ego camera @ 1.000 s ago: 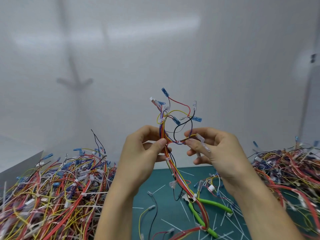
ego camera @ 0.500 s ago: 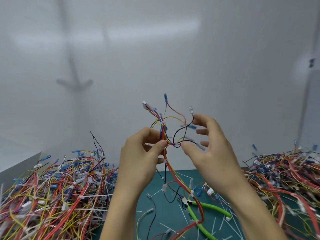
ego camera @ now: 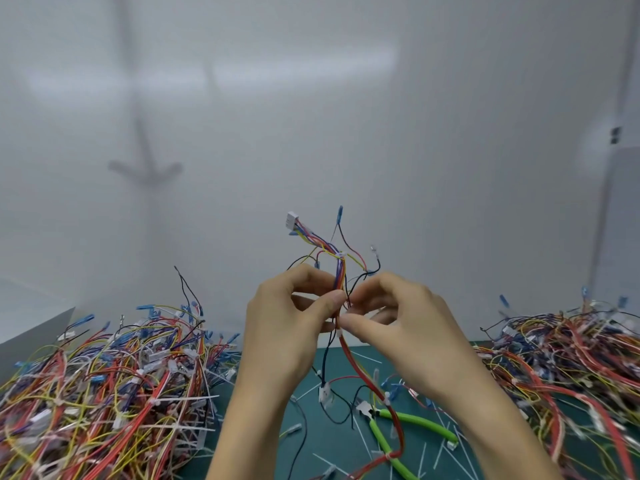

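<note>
I hold a multicoloured wire harness (ego camera: 338, 271) upright in front of me, above a green cutting mat (ego camera: 346, 355). My left hand (ego camera: 287, 323) pinches the bundle between thumb and fingers. My right hand (ego camera: 398, 323) pinches the same bundle just below, its thumb tip against the wires. A white connector (ego camera: 292, 220) and blue-tipped terminals fan out above my hands. The red and yellow strands hang down to the mat.
A big heap of tied wire harnesses (ego camera: 104, 393) fills the left. Another heap (ego camera: 571, 358) lies on the right. Green-handled cutters (ego camera: 405, 424) and several cut white cable ties lie on the mat below my hands. A white wall stands behind.
My right hand has come back in from the spread-out loose wires and now pinches the bundle close to my left thumb. The harness top has swung a little left and straightened.
</note>
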Demonstrator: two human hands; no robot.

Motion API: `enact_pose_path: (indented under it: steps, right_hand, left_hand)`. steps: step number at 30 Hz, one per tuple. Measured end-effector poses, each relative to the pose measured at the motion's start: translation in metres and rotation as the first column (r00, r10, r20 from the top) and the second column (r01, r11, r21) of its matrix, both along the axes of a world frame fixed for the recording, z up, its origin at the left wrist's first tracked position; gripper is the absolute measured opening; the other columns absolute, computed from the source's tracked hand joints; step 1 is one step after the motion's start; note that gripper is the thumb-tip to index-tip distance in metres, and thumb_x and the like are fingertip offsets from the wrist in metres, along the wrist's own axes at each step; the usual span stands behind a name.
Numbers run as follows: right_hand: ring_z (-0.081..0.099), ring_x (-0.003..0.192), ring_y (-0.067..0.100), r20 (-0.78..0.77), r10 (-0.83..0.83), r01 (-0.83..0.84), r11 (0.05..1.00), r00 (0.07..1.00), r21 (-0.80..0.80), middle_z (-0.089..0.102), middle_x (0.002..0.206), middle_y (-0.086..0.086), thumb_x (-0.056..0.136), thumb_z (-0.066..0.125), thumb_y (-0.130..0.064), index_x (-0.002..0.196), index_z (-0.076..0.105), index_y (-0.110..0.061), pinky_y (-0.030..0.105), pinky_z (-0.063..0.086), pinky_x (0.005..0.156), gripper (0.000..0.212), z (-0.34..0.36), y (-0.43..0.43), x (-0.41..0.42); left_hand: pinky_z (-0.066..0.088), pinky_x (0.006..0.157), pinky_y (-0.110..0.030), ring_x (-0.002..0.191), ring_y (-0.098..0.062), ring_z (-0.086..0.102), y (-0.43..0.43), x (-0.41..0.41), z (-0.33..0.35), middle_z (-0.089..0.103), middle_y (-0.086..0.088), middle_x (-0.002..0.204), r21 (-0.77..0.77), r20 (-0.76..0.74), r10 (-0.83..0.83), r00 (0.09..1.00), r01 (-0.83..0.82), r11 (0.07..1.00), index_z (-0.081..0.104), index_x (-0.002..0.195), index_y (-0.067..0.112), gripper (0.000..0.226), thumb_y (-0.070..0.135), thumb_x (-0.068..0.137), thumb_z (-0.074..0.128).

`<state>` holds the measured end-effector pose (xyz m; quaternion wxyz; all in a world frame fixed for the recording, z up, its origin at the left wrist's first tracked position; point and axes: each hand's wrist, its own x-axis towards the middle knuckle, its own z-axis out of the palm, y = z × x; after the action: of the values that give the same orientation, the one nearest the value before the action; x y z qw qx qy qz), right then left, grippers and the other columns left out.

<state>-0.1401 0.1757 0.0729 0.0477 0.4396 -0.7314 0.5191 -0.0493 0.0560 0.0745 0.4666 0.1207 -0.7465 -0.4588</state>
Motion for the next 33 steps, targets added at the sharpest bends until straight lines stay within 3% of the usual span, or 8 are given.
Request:
enact_pose_path:
  steps: [3,9,12,19,24,27,30,33]
  right_hand:
    - [0.069,0.072,0.005,0.06,0.045,-0.045,0.999,0.997,0.008,0.074,0.083,-0.013,0.075,0.08,-0.036,0.094,0.061,-0.032,0.032,0.058,0.07,0.026,0.0,-0.001,0.002]
    - [0.067,0.065,0.009,0.107,0.125,-0.114,0.988,0.986,-0.104,0.075,0.075,-0.008,0.083,0.076,-0.027,0.097,0.066,-0.034,0.029,0.052,0.057,0.018,-0.002,-0.003,0.001]
    - [0.064,0.059,0.009,0.11,0.133,-0.105,0.969,0.985,-0.225,0.074,0.07,-0.008,0.088,0.071,-0.015,0.098,0.068,-0.035,0.027,0.055,0.052,0.022,-0.002,-0.004,0.0]
    - [0.052,0.054,0.01,0.174,0.204,-0.106,0.886,0.964,-0.452,0.076,0.078,0.002,0.094,0.062,-0.001,0.099,0.071,-0.023,0.022,0.053,0.053,0.025,0.004,0.001,-0.004]
    - [0.051,0.052,0.008,0.209,0.208,-0.068,0.845,0.955,-0.53,0.076,0.078,0.005,0.096,0.059,-0.003,0.094,0.069,-0.024,0.022,0.053,0.05,0.024,0.007,0.003,-0.002]
    - [0.055,0.05,0.006,0.27,0.234,-0.026,0.798,0.934,-0.602,0.076,0.077,0.005,0.097,0.057,-0.002,0.094,0.069,-0.023,0.019,0.052,0.049,0.024,0.009,0.006,-0.004]
    - [0.056,0.05,0.005,0.321,0.28,-0.002,0.756,0.905,-0.654,0.075,0.074,0.003,0.098,0.055,-0.002,0.097,0.069,-0.018,0.016,0.051,0.05,0.021,0.011,0.01,-0.007]
    - [0.057,0.05,0.005,0.353,0.318,0.008,0.733,0.88,-0.68,0.074,0.075,0.002,0.099,0.054,-0.004,0.1,0.068,-0.016,0.015,0.051,0.053,0.018,0.012,0.011,-0.009]
  left_hand:
    - [0.06,0.07,-0.041,0.065,-0.016,0.07,0.002,0.0,0.0,0.073,0.008,0.076,0.005,-0.003,-0.001,1.0,0.002,1.0,0.071,0.076,0.023,0.015,0.01,0.081,0.077]
    - [0.06,0.076,-0.036,0.078,-0.015,0.074,0.007,0.002,0.003,0.076,0.003,0.079,-0.009,0.014,-0.1,0.995,0.1,0.995,0.075,0.081,0.025,0.018,0.007,0.082,0.075]
    - [0.057,0.07,-0.024,0.079,-0.007,0.07,0.006,0.004,0.005,0.075,0.009,0.08,-0.064,0.022,-0.101,0.995,0.102,0.993,0.077,0.085,0.027,0.015,0.012,0.082,0.075]
    - [0.049,0.059,-0.021,0.061,-0.002,0.055,-0.007,0.01,0.005,0.067,0.013,0.069,-0.145,-0.021,0.164,0.986,-0.165,0.976,0.069,0.072,0.024,0.013,0.026,0.075,0.082]
    - [0.044,0.047,-0.02,0.051,-0.008,0.05,-0.008,0.02,0.01,0.062,0.007,0.058,-0.06,-0.113,-0.011,0.994,0.004,0.998,0.071,0.07,0.022,0.017,0.037,0.073,0.08]
    - [0.037,0.05,-0.015,0.052,-0.007,0.043,-0.014,0.022,0.008,0.055,0.011,0.057,-0.07,-0.146,0.066,0.987,-0.077,0.995,0.066,0.068,0.016,0.029,0.04,0.069,0.082]
    - [0.043,0.052,-0.017,0.054,-0.007,0.047,-0.019,0.023,0.005,0.055,0.013,0.058,-0.069,-0.005,0.112,0.994,-0.112,0.991,0.063,0.071,0.017,0.041,0.053,0.062,0.082]
    - [0.06,0.073,-0.028,0.076,-0.005,0.07,-0.018,0.024,0.003,0.074,0.011,0.078,-0.016,0.225,-0.107,0.968,0.113,0.993,0.074,0.084,0.025,0.045,0.062,0.057,0.075]
